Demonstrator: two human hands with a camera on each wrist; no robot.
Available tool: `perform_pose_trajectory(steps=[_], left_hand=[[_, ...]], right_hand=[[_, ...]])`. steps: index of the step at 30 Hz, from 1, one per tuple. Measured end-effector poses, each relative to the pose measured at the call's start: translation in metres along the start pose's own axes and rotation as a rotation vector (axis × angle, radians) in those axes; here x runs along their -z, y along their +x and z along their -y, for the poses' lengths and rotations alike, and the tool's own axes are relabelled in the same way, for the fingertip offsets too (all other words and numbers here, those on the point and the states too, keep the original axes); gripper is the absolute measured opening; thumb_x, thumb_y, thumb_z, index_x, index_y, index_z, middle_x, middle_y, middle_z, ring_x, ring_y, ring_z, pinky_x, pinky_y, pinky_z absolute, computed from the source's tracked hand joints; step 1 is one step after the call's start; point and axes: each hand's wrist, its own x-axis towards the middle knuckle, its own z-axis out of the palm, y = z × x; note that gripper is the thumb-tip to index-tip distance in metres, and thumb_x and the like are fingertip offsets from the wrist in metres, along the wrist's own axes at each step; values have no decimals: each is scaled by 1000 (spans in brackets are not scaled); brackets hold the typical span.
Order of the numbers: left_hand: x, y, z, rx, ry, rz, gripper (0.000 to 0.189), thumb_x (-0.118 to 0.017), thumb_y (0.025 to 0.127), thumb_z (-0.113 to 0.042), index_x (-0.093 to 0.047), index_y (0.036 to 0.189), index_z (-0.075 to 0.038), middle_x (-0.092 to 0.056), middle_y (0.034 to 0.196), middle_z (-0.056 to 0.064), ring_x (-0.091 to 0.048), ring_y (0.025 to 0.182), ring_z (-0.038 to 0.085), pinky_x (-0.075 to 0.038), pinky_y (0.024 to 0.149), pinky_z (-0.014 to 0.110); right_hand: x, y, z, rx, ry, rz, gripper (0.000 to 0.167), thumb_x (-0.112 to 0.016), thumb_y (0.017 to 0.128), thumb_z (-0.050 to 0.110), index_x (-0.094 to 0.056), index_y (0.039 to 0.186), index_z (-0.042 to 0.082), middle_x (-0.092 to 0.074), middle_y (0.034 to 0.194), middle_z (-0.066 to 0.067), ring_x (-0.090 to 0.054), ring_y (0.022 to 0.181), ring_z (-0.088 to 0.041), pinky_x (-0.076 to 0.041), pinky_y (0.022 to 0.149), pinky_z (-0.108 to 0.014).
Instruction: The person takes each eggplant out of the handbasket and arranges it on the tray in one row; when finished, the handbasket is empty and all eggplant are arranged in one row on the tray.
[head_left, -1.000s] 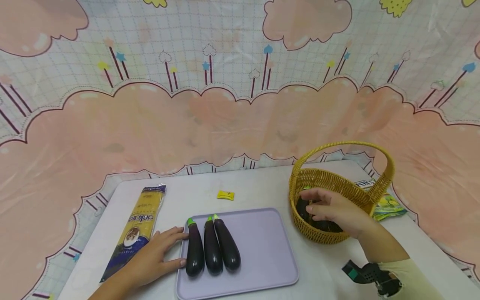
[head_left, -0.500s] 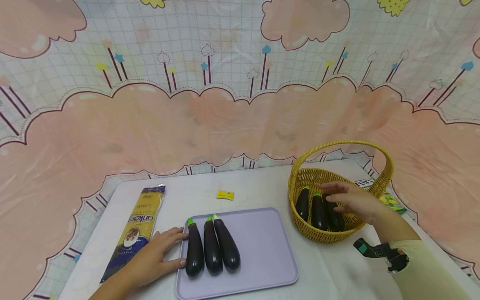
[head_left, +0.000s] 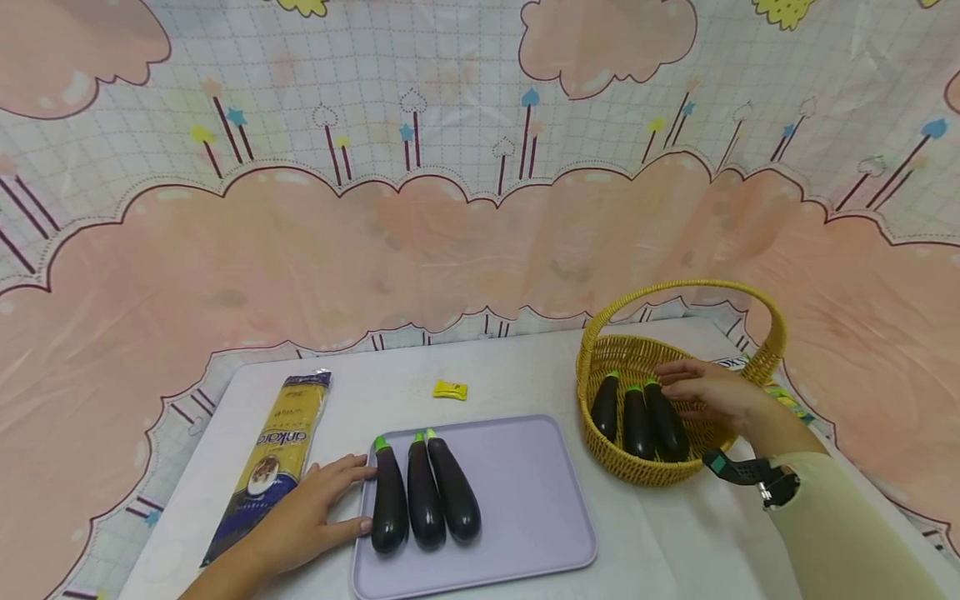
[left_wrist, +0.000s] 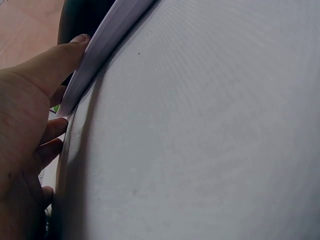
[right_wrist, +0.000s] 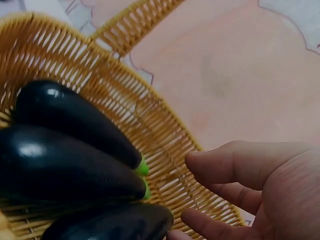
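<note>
Three dark eggplants lie in the yellow wicker basket (head_left: 637, 479): a left eggplant (head_left: 605, 408), a middle eggplant (head_left: 637, 425) and a right eggplant (head_left: 666, 423). My right hand (head_left: 708, 392) is over the right side of the basket, fingers apart and holding nothing. Its fingertips are close to the green end of one eggplant (right_wrist: 110, 222) in the right wrist view; contact cannot be told. Another three eggplants (head_left: 426, 500) lie side by side on the lilac tray (head_left: 532, 500). My left hand (head_left: 315, 512) rests at the tray's left edge, thumb at the rim near the leftmost eggplant.
A blue and yellow pasta packet (head_left: 277, 450) lies left of the tray. Behind the tray is a small yellow wrapped item (head_left: 451, 390). A green and yellow bag (head_left: 789, 402) is partly hidden behind the basket, whose tall handle (head_left: 693, 285) arches over it.
My right hand has shifted right from the basket's left side, with nothing in it, uncovering the eggplants there. My left hand and the eggplants on the tray have stayed put.
</note>
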Motion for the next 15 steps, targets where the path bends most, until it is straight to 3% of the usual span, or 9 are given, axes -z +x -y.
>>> perform_pose_trajectory(steps=[8, 15], left_hand=[[2, -1, -3, -6, 0, 5, 68, -78, 92, -58, -63, 147, -21, -52, 160, 16, -43, 150, 45, -17, 124, 74], [1, -1, -2, -23, 3, -7, 67, -78, 92, -57, -63, 147, -21, -52, 159, 15, -44, 150, 45, -18, 124, 75]], right_hand=[[1, 5, -3, -45, -42, 33, 58, -67, 104, 13, -43, 155, -4, -32, 163, -36, -46, 141, -52, -52, 109, -64], [-3, 9, -7, -49, -61, 67, 58, -73, 98, 9, -48, 148, -5, -36, 158, -37, -56, 130, -47, -60, 99, -59]])
